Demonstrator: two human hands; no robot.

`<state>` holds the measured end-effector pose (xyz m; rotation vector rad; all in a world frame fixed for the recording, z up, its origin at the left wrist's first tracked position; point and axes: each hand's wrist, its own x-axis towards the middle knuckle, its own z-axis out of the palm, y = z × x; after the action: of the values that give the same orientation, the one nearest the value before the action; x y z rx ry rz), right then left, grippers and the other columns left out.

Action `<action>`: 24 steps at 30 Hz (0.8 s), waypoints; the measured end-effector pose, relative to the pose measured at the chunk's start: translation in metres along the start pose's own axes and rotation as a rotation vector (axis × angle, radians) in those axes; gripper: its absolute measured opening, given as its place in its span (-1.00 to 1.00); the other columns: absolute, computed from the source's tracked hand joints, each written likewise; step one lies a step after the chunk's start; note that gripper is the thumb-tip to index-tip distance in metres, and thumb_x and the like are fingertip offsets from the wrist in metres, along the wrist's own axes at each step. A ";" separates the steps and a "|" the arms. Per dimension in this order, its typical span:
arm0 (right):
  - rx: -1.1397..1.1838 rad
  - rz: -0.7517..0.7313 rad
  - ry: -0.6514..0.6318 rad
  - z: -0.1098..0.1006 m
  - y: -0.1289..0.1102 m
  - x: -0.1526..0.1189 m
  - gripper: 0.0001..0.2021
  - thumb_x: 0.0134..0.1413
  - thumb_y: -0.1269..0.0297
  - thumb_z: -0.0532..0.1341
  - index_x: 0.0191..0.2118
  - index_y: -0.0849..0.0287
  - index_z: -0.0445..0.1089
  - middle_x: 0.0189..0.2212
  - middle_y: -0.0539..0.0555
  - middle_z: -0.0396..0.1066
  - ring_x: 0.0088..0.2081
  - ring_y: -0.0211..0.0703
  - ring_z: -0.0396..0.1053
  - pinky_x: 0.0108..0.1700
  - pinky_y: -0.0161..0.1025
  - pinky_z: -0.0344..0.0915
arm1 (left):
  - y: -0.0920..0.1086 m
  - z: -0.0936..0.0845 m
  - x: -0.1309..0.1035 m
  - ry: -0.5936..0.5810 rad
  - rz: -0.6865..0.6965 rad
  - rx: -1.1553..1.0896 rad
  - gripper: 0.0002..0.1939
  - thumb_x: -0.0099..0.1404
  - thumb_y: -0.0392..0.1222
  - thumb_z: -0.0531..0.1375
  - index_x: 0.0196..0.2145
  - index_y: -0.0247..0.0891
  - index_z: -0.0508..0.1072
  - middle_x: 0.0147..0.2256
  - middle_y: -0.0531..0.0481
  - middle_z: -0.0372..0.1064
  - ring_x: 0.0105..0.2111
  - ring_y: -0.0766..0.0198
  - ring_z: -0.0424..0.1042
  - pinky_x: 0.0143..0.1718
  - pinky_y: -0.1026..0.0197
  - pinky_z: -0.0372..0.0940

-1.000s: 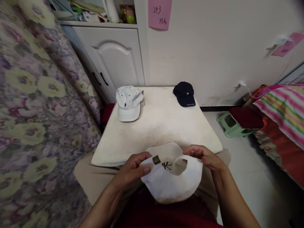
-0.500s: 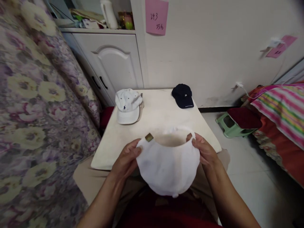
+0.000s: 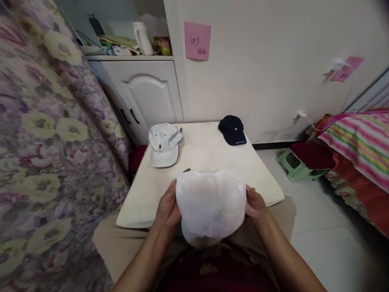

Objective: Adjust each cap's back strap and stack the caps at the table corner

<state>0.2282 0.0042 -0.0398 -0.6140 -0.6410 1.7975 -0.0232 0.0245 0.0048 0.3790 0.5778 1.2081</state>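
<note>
A white baseball cap (image 3: 211, 202) hangs between my two hands over the near edge of the table, its crown facing up and its brim toward my body. My left hand (image 3: 169, 207) grips the left side, with some fingers hidden behind the fabric. On the opposite side my right hand (image 3: 254, 201) is closed on the edge. Further back on the table lies a pale cap (image 3: 165, 142) with a small dark logo, partly covering a beige one (image 3: 181, 146). A navy cap (image 3: 232, 129) rests at the far right corner.
The cream-topped table (image 3: 200, 148) stands against the wall below a pink note (image 3: 197, 40). A floral curtain (image 3: 45, 162) hangs at the left, beside a white cabinet (image 3: 148, 85). To the right are a green stool (image 3: 291, 164) and a bed with a striped cover (image 3: 361, 134).
The white cap has been tipped over, so its rear opening no longer shows and the crown now faces up. Both hands turned with it. The other caps stay in place; the view has tilted up slightly.
</note>
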 end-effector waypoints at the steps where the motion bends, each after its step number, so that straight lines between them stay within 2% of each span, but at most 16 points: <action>1: 0.010 0.006 -0.020 0.001 0.003 -0.001 -0.50 -0.40 0.00 0.54 -0.27 0.13 0.54 -0.27 0.15 0.63 -0.03 0.17 0.52 0.01 0.00 0.45 | 0.001 0.000 0.002 -0.021 -0.009 -0.016 -0.76 0.35 -0.35 0.16 -0.08 -0.31 0.57 -0.18 -0.11 0.63 -0.01 0.04 0.54 0.16 0.03 0.32; 3: 0.047 0.003 -0.033 0.005 0.005 -0.001 -0.53 -0.33 0.07 0.53 -0.22 0.16 0.54 -0.24 0.18 0.63 -0.01 0.19 0.52 0.05 0.04 0.43 | 0.002 -0.002 0.005 -0.091 -0.046 -0.037 -0.74 0.35 -0.31 0.17 -0.06 -0.28 0.57 -0.11 -0.11 0.61 0.06 0.01 0.49 0.20 0.01 0.27; 5: 0.081 -0.006 -0.008 0.008 0.004 0.003 -0.59 -0.25 0.11 0.51 -0.22 0.16 0.53 -0.26 0.16 0.63 -0.02 0.18 0.53 0.09 0.06 0.40 | 0.002 -0.008 0.008 -0.190 -0.105 -0.044 -0.78 0.29 -0.20 0.26 -0.13 -0.26 0.61 -0.11 -0.11 0.61 0.10 -0.05 0.45 0.22 -0.01 0.25; 8: 0.147 -0.045 0.049 0.009 0.004 0.013 -0.68 -0.15 0.14 0.48 -0.24 0.14 0.54 -0.31 0.09 0.64 -0.05 0.14 0.55 0.12 0.06 0.38 | -0.001 -0.021 0.011 -0.351 -0.172 -0.038 -0.74 0.11 -0.06 0.40 -0.28 -0.26 0.65 -0.19 -0.12 0.64 0.08 -0.14 0.46 0.20 -0.03 0.26; 11: 0.205 -0.047 0.061 0.008 0.004 0.021 -0.72 -0.04 0.17 0.43 -0.19 0.14 0.54 -0.31 0.05 0.65 -0.05 0.07 0.55 0.16 0.02 0.36 | -0.007 -0.028 0.016 -0.417 -0.207 -0.020 -0.75 0.07 -0.08 0.41 -0.31 -0.28 0.65 -0.29 -0.14 0.65 0.01 -0.17 0.51 0.14 -0.05 0.32; 13: 0.217 -0.005 0.030 0.008 0.003 0.023 -0.71 0.04 0.13 0.38 -0.13 0.16 0.53 -0.28 0.06 0.65 -0.01 0.05 0.54 0.18 0.00 0.34 | -0.012 -0.026 0.019 -0.376 -0.229 -0.008 -0.71 0.16 -0.05 0.35 -0.25 -0.32 0.64 -0.30 -0.16 0.65 -0.05 -0.17 0.55 0.08 -0.06 0.37; 15: 0.226 0.033 -0.009 0.009 0.004 0.024 -0.65 0.09 0.05 0.33 -0.09 0.17 0.51 -0.23 0.10 0.64 0.02 0.07 0.51 0.19 0.04 0.32 | -0.016 -0.020 0.022 -0.276 -0.220 0.011 -0.62 0.25 0.02 0.26 -0.16 -0.33 0.62 -0.26 -0.17 0.64 -0.10 -0.15 0.57 0.00 -0.05 0.42; 17: 0.248 0.029 -0.039 0.009 0.007 0.022 -0.54 0.03 -0.08 0.34 -0.08 0.17 0.51 -0.18 0.14 0.63 0.04 0.14 0.49 0.18 0.11 0.32 | -0.018 -0.013 0.024 -0.155 -0.186 0.040 -0.54 0.30 0.12 0.18 -0.08 -0.30 0.59 -0.25 -0.14 0.64 -0.16 -0.11 0.58 -0.10 -0.02 0.46; 19: 0.263 0.020 -0.069 0.008 0.016 0.018 -0.48 -0.09 -0.16 0.38 -0.12 0.16 0.52 -0.18 0.16 0.63 0.04 0.20 0.49 0.17 0.15 0.32 | -0.019 -0.008 0.025 -0.083 -0.149 0.058 -0.50 0.32 0.18 0.14 -0.02 -0.23 0.56 -0.27 -0.09 0.64 -0.21 -0.06 0.59 -0.17 0.01 0.47; 21: 0.238 0.032 -0.106 0.006 0.027 0.013 -0.48 -0.17 -0.10 0.45 -0.14 0.15 0.52 -0.20 0.15 0.63 0.00 0.19 0.51 0.16 0.14 0.33 | -0.019 -0.005 0.026 -0.071 -0.138 0.048 -0.50 0.33 0.20 0.13 0.01 -0.20 0.53 -0.30 -0.06 0.64 -0.23 -0.04 0.58 -0.19 0.00 0.47; 24: 0.176 0.063 -0.148 0.006 0.044 0.007 -0.46 -0.20 0.18 0.50 -0.03 0.18 0.47 -0.20 0.15 0.63 -0.06 0.13 0.56 0.14 0.08 0.35 | -0.018 -0.005 0.025 -0.112 -0.178 0.013 -0.47 0.33 0.19 0.13 0.04 -0.25 0.51 -0.25 -0.11 0.63 -0.16 -0.08 0.57 -0.10 -0.04 0.43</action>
<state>0.1925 -0.0017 -0.0663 -0.3887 -0.5594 1.9469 -0.0066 0.0422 -0.0143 0.3950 0.5113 1.0059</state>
